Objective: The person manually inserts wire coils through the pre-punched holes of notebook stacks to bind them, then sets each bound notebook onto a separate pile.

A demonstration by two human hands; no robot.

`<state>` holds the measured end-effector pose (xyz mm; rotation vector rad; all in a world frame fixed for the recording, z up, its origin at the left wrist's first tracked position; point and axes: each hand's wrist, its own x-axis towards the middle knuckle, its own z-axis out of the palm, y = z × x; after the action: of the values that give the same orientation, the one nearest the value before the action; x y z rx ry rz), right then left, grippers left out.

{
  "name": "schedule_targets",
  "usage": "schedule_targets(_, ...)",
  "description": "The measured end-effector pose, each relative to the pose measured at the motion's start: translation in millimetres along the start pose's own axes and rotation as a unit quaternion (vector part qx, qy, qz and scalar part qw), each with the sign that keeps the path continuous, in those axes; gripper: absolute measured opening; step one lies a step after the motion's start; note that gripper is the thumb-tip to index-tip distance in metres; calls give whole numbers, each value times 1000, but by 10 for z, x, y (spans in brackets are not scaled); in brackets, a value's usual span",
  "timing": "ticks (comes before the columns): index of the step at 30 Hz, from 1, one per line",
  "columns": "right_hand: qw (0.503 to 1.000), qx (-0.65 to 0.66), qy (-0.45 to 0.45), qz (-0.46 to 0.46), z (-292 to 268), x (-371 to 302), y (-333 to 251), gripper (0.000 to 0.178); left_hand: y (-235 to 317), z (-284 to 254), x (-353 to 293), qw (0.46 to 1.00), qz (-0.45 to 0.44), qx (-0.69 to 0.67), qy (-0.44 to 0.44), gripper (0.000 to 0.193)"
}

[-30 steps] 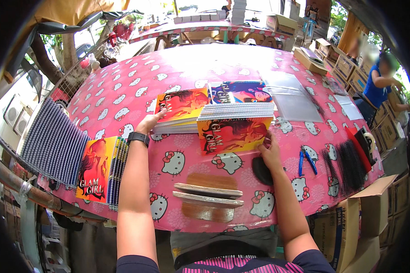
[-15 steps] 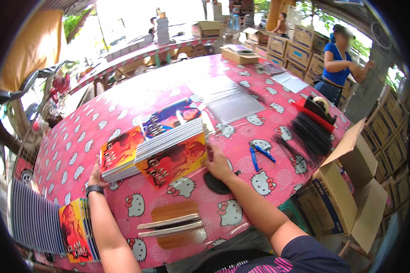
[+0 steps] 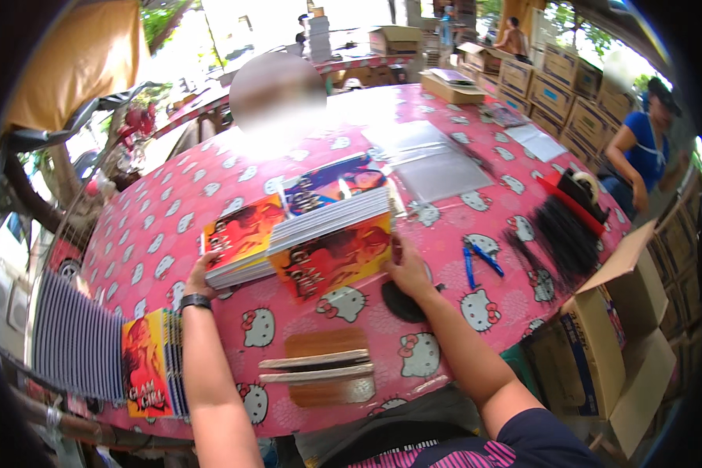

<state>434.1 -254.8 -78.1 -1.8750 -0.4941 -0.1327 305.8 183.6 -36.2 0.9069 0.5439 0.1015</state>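
My left hand (image 3: 199, 279), with a dark band at the wrist, grips the left end of a flat stack of notebooks (image 3: 246, 226) with red and yellow illustrated covers. My right hand (image 3: 410, 270) holds the right edge of a thick block of notebooks (image 3: 331, 257) tilted up on its long edge, its front cover facing me and white page edges on top. Behind that block lies a notebook with a blue and pink cover (image 3: 331, 186). A flat black object (image 3: 403, 303) lies beneath my right wrist. Closer to me is a brown wooden board (image 3: 327, 348) crossed by two pale strips.
A row of notebooks (image 3: 78, 339) stands at the left edge. Rightward lie clear plastic sleeves (image 3: 441, 175), blue-handled pliers (image 3: 482, 264), thin black strands (image 3: 565, 238) and a tape dispenser (image 3: 585, 191). An open carton (image 3: 593, 351) is at right; a person in blue (image 3: 639, 152) stands beyond.
The whole scene has shifted right in the picture as my view turned. My hands keep their places on the notebooks. The person in blue has lowered their arms.
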Motion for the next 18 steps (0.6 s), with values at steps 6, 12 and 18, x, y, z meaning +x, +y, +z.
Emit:
schedule_targets(6,998,60,23,-12,61,11,-81,52,494,-91,-365,975,214,42,41,20)
schedule_targets(12,976,164,64,-127,-249,-104,-535,32,894,692,-1457,889,449,46,77,13)
schedule_targets(18,904,340,-172,-191,-244,86,-1766,103,510,1123,-2024,816,574,34,-56,29)
